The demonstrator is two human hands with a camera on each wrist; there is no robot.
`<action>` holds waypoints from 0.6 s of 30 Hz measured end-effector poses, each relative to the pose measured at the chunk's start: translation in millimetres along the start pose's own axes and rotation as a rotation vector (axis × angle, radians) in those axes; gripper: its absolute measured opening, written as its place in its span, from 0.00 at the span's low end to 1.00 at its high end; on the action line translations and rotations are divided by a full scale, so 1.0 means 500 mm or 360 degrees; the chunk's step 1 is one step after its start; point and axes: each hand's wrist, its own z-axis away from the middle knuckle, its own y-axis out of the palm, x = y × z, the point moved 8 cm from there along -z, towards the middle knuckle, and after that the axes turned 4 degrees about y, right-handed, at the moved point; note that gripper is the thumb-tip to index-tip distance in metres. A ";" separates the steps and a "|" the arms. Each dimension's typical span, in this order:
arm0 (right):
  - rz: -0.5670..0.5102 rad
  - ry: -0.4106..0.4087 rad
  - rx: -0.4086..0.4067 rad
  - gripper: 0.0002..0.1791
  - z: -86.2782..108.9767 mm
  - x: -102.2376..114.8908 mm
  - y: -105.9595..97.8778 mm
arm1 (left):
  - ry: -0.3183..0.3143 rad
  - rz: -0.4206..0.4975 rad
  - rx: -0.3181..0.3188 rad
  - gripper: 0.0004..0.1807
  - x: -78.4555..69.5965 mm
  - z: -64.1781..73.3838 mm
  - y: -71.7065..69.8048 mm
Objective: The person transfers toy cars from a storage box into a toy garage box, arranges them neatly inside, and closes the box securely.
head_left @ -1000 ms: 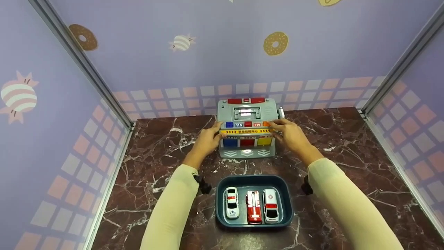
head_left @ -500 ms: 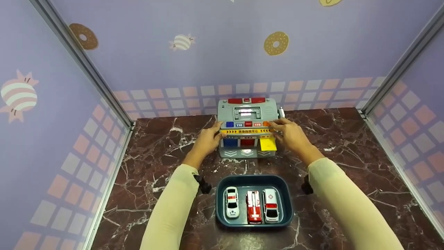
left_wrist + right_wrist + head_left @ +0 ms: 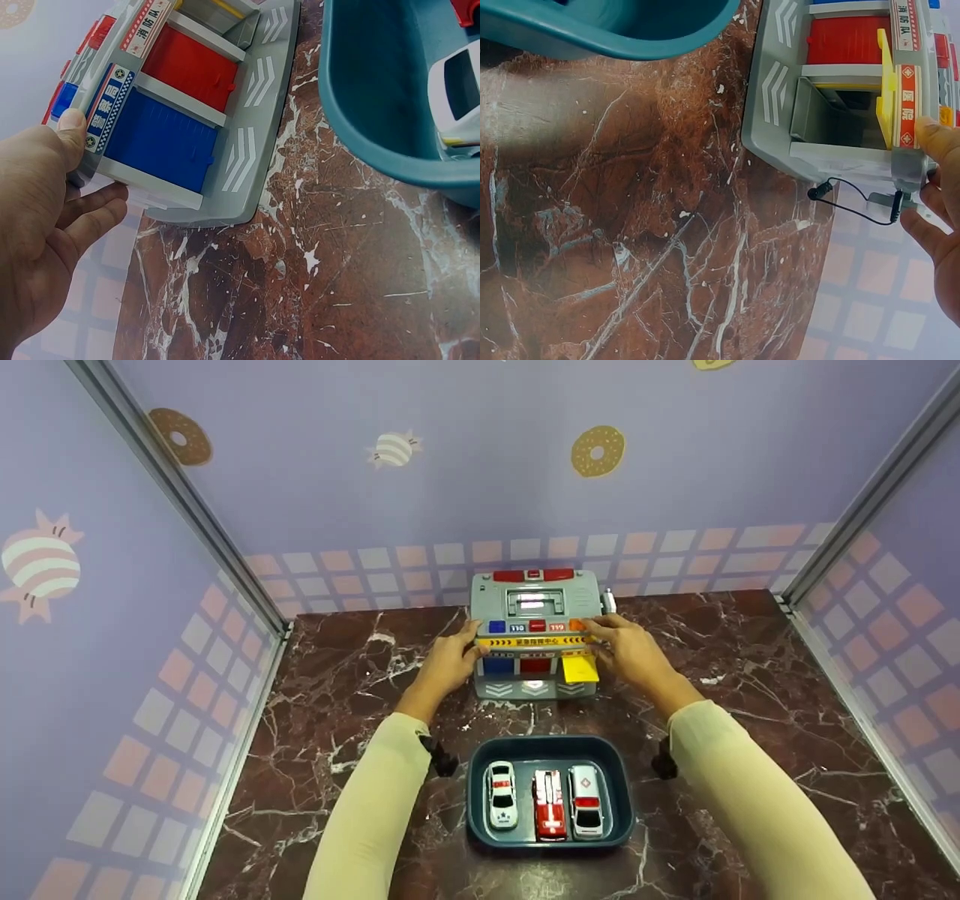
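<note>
A grey toy rescue station stands at the back wall in the head view, with blue, red and yellow doors. The yellow door is swung up, baring the dark bay behind it. My left hand grips the station's left front edge, its thumb beside the blue button in the left wrist view. My right hand holds the opposite edge, fingers right at the orange button. Toward me lies a dark teal tray holding a police car, a red fire truck and an ambulance.
Brown marbled tabletop surrounds the station and tray. Purple patterned panels enclose the back and sides. A thin black cord with a plug loops off the station's right side, where a small white handset-like piece is also mounted.
The yellow door has swung up and outward from its closed position. Both hands have stayed at the station's edges, and the vehicles in the tray have not moved.
</note>
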 end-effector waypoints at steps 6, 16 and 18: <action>-0.0015 0.0041 0.0094 0.34 0.004 -0.003 0.000 | 0.0007 0.0006 -0.0002 0.35 0.001 -0.001 0.000; -0.0046 0.0074 0.0135 0.40 0.022 -0.014 -0.004 | -0.0008 0.0040 -0.0009 0.36 0.002 0.001 0.000; -0.0052 0.0078 0.0124 0.41 0.029 -0.017 -0.010 | -0.0015 0.0047 -0.0011 0.36 0.002 0.001 -0.001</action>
